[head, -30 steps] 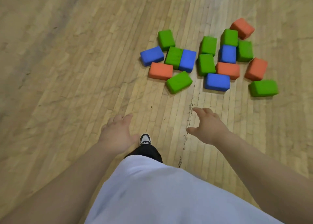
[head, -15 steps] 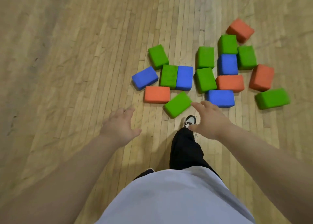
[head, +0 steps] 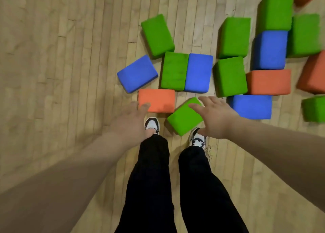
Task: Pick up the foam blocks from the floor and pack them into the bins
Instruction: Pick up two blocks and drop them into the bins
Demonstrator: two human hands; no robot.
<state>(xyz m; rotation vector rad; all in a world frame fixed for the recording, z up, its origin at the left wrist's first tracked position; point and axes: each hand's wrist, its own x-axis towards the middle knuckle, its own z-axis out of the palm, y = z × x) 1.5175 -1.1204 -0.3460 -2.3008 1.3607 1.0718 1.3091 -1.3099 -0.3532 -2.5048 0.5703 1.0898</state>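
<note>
Head view: the foam blocks (head: 229,76) lie scattered on the wooden floor (head: 61,56), just ahead of the person's sneakers (head: 152,124). The left hand (head: 131,121), fingers spread and holding nothing, reaches over the near corner of an orange block (head: 159,99). The right hand (head: 215,118), likewise released with fingers splayed, hovers over a tilted green block (head: 183,118). A blue block (head: 251,106) lies just beside it.

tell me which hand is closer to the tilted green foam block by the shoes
Right. The right hand overlaps the far right corner of the tilted green foam block; the left hand is off to its left, over the near corner of the orange foam block.
</note>
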